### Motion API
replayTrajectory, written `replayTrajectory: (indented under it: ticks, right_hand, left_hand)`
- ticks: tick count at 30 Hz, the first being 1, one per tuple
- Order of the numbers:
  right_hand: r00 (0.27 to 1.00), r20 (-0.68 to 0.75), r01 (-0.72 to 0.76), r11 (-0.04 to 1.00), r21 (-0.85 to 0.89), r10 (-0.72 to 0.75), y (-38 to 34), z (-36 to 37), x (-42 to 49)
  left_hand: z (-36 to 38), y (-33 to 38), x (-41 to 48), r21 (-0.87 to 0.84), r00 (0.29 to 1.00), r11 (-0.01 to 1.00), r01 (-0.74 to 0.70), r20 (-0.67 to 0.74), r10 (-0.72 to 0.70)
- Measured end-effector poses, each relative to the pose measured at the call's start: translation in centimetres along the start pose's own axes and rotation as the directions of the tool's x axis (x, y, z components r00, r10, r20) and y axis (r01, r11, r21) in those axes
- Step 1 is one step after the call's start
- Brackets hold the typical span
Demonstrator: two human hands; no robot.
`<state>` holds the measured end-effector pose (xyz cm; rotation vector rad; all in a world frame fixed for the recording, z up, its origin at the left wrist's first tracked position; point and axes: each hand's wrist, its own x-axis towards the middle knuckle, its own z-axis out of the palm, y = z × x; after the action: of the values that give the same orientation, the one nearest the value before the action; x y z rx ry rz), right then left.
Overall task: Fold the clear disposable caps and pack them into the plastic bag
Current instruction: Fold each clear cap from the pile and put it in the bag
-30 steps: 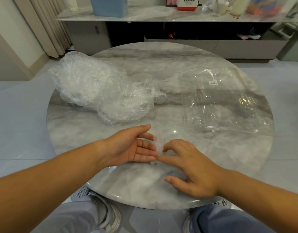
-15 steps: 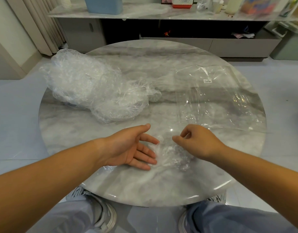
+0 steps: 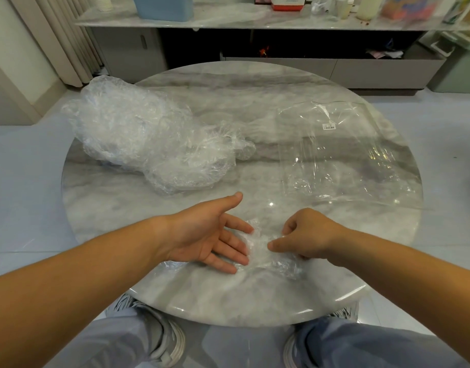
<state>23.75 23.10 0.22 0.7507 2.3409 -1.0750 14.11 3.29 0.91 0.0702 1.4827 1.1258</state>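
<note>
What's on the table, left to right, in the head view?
cap pile → left hand → cap → right hand → bag

Marble table (image 3: 255, 86) — cap pile (image 3: 148, 136), plastic bag (image 3: 342, 155).

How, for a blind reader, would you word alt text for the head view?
On a round marble table, the right hand pinches a crumpled clear cap while the left hand lies open against it. A heap of clear caps sits far left, a flat plastic bag right.
</note>
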Motion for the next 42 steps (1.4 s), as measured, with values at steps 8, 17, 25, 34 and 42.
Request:
replayTrajectory:
  ticks: [8,17,25,34,42]
  right_hand:
    - [0.998,0.003,0.055,0.994,0.094,-0.056,0.3,-0.6,-0.4]
    - [0.985,-0.119,0.138,0.984,0.116,-0.124,1.4,0.4,1.1]
    - [0.989,-0.105,0.125,0.974,0.189,-0.107,1.2,0.4,1.2]
    - [0.997,0.043,0.040,0.868,0.495,-0.070,0.6,0.2,0.3]
    - [0.986,0.094,0.027,0.700,0.713,-0.134,-0.1,0.8,0.5]
  left_hand:
    - [0.1,-0.1,-0.3,-0.018,1.000,1.000,0.003,0.031,-0.002]
    - [1.5,0.6,-0.7,0.192,0.875,0.925,-0.327,-0.307,0.374]
    - [0.4,-1.7,0.4,0.781,0.795,0.512,-0.358,-0.032,0.606]
    - [0.1,-2.7,0.3,0.930,0.854,0.121,-0.348,0.261,0.451]
    - [0.6,-2.7,-0.4,0.953,0.911,0.077,-0.295,0.256,0.322]
